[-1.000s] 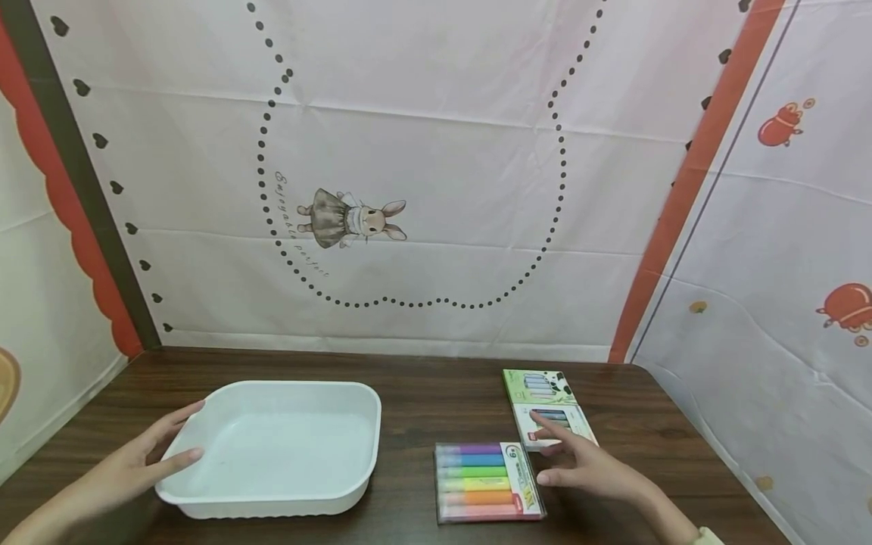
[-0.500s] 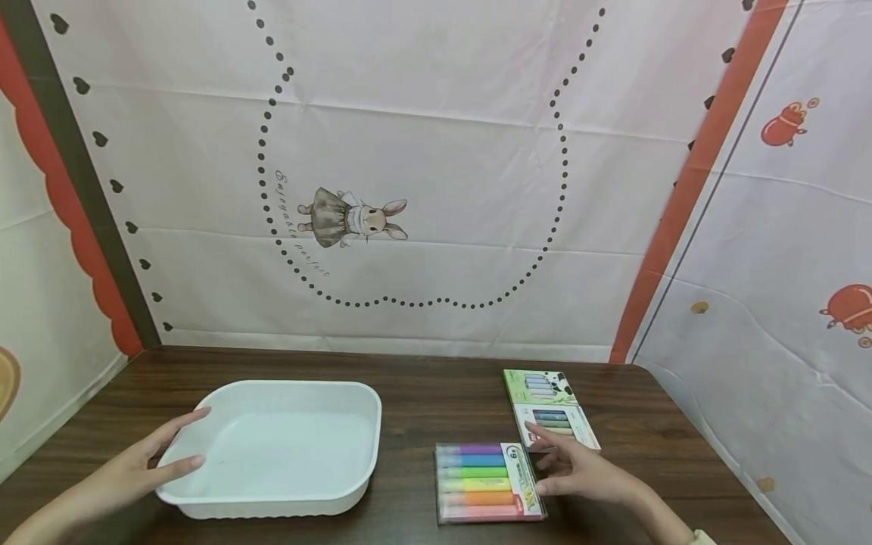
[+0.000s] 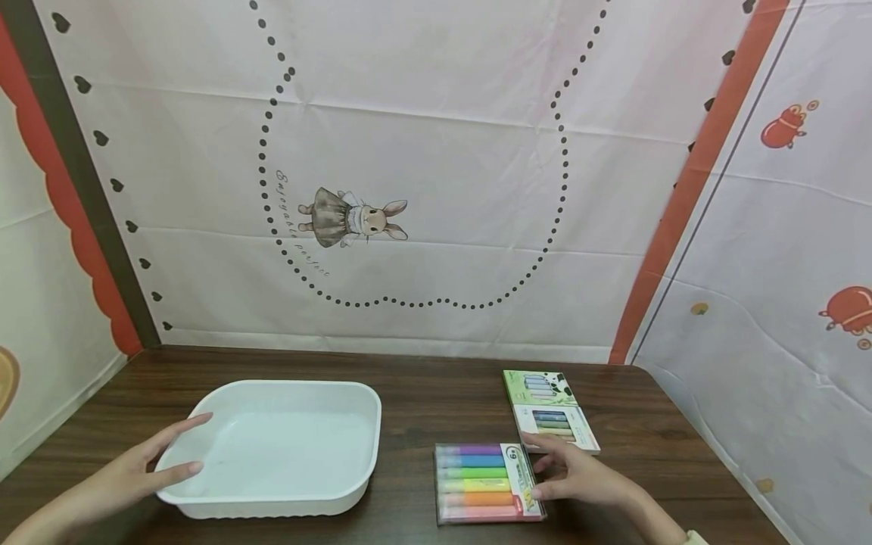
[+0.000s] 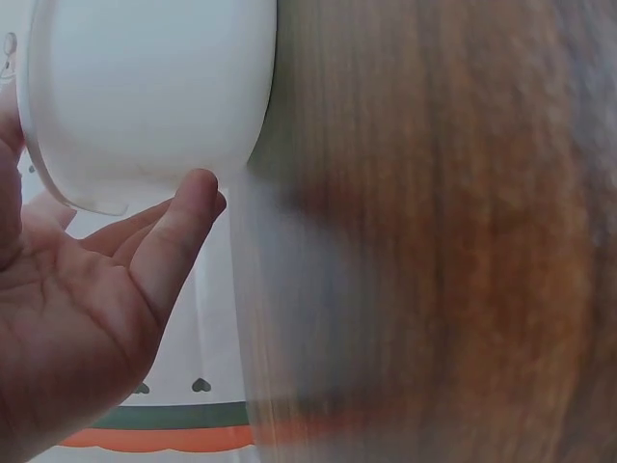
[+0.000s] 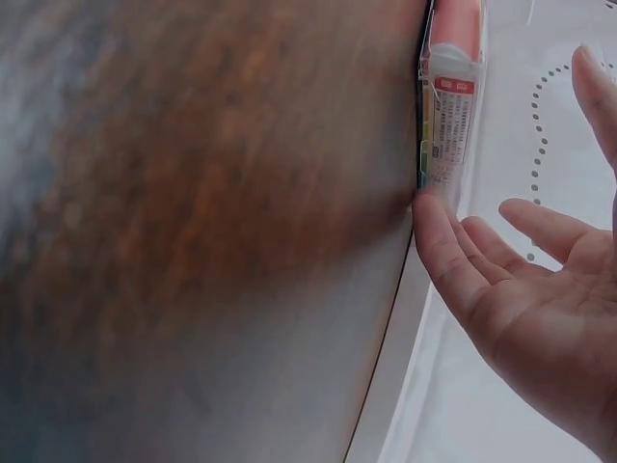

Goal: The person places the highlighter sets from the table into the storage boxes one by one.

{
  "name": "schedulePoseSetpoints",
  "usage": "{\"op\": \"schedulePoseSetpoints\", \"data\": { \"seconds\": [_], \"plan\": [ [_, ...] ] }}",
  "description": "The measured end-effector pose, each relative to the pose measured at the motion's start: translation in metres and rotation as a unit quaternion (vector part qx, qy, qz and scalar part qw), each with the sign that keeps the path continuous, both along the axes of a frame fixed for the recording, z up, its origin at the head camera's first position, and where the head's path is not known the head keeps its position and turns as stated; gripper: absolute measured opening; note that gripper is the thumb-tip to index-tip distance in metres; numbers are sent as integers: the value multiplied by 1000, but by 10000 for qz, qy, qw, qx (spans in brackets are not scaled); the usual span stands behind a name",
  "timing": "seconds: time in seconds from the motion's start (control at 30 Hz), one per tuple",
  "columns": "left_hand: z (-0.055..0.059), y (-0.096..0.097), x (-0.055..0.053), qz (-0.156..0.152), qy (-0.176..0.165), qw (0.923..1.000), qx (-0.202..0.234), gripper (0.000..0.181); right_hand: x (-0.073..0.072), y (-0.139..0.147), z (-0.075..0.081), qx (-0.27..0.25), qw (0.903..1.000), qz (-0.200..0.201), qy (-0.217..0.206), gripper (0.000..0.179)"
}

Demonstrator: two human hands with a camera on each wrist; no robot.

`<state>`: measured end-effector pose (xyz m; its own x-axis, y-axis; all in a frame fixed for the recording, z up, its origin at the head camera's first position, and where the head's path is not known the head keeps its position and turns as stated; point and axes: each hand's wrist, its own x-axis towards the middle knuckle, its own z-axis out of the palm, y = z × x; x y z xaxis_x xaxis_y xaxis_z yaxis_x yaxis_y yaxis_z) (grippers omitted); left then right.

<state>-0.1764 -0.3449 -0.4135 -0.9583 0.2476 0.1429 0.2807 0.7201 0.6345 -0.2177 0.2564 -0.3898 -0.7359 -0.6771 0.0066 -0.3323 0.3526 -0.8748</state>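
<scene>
A white plastic basin (image 3: 286, 446) stands on the left of the table. My left hand (image 3: 132, 473) holds its left side, thumb and index finger reaching over the rim and other fingers against the outer wall in the left wrist view. Right of the basin lies a clear pack of rainbow-coloured highlighters (image 3: 477, 484). My right hand (image 3: 579, 473) is at the pack's right side with loosely bent fingers, its thumb overlapping the pack's edge. In the right wrist view, a fingertip (image 5: 429, 207) sits right at the end of the pack.
Behind my right hand lies a flat pen box (image 3: 555, 424) with a white front part and a green part (image 3: 538, 386) with a panda print. The dark wood table (image 3: 409, 393) ends at a printed white cloth (image 3: 463, 189).
My right hand has moved slightly left and nearer, away from the pen box and up to the highlighter pack. My left hand and the basin have hardly moved.
</scene>
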Motion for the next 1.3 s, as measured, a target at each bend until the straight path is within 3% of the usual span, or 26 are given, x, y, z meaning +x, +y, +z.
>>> {"op": "schedulePoseSetpoints", "data": {
  "seconds": [0.17,0.53,0.87,1.1,1.3],
  "plan": [
    [-3,-2,-1,-71,161,9998,-9,56,-3,0,-3,27,10000,15,-12,72],
    [2,-1,-3,-206,-243,9994,127,56,-10,-3,-5,-10,9997,202,-150,79],
    [2,-1,-3,-269,-444,9982,299,55,-9,-5,1,692,9974,180,-69,85],
    [3,-2,-3,-307,-792,9953,460,56,-8,-5,0,838,9956,405,107,91],
    [1,-3,-4,-263,-929,9941,500,56,-7,-7,1,969,9946,347,154,92]
  ]
}}
